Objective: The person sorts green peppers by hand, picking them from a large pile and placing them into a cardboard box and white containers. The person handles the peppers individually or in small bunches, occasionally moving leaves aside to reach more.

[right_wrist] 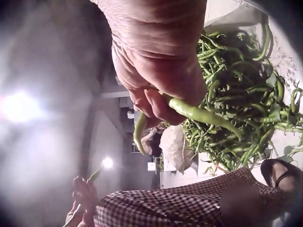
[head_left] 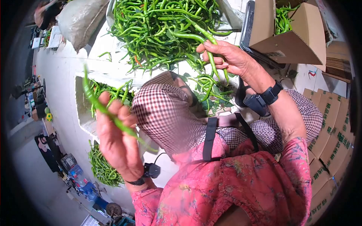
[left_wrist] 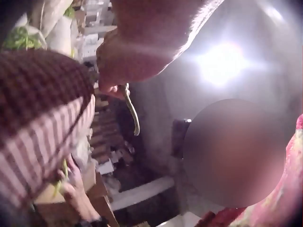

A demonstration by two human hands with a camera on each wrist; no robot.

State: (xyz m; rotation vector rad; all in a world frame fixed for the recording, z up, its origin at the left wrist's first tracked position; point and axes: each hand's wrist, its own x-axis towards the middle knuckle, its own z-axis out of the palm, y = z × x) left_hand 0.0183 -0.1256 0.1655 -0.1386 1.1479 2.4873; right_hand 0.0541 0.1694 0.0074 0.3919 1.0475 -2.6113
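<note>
On the near side of the pepper heap (head_left: 158,35), the right grip (head_left: 228,58) pinches two peppers (head_left: 213,67), the left grip (head_left: 118,145) one pepper (head_left: 92,98). Light pressure should prevent bruising.

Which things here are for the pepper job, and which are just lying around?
For the job:
left hand and its pepper
right hand and its peppers
pepper pile
probably the open cardboard box

Seemingly just lying about:
blue things
yellow-and-green round thing
</note>
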